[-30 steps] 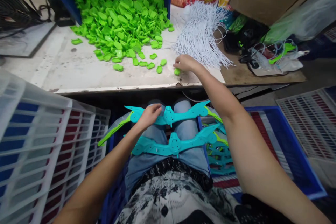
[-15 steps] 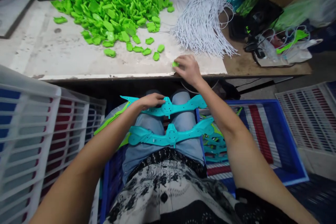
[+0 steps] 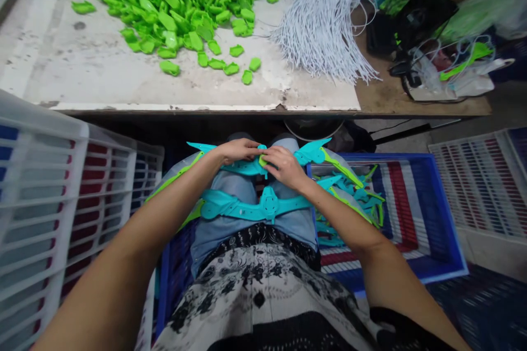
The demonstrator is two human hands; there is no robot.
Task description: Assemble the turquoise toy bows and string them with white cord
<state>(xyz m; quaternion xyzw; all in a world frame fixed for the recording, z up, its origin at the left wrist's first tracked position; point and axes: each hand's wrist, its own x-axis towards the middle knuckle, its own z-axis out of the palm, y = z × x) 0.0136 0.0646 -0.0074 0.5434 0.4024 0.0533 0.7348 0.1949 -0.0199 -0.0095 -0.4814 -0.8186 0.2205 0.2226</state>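
Note:
Two turquoise plastic pieces with wing-shaped ends lie across my lap, the far piece [image 3: 242,168] over my knees and the near piece [image 3: 269,205] closer to my waist. Lime green strips run from their outer ends. My left hand [image 3: 241,150] grips the far piece just left of its centre hub. In the fingers of my right hand [image 3: 284,165] is a small green plastic cap [image 3: 262,160], held against that hub. The fingers partly cover both the cap and the hub.
On the table [image 3: 102,85] lie a big heap of green caps [image 3: 177,5] and a bundle of white cords [image 3: 321,27]. A blue crate [image 3: 442,214] with turquoise and green parts stands at my right, a white crate [image 3: 61,186] at my left.
My right hand has come down from the table edge to the far turquoise piece, carrying the green cap to its hub. My left hand stays on that piece.

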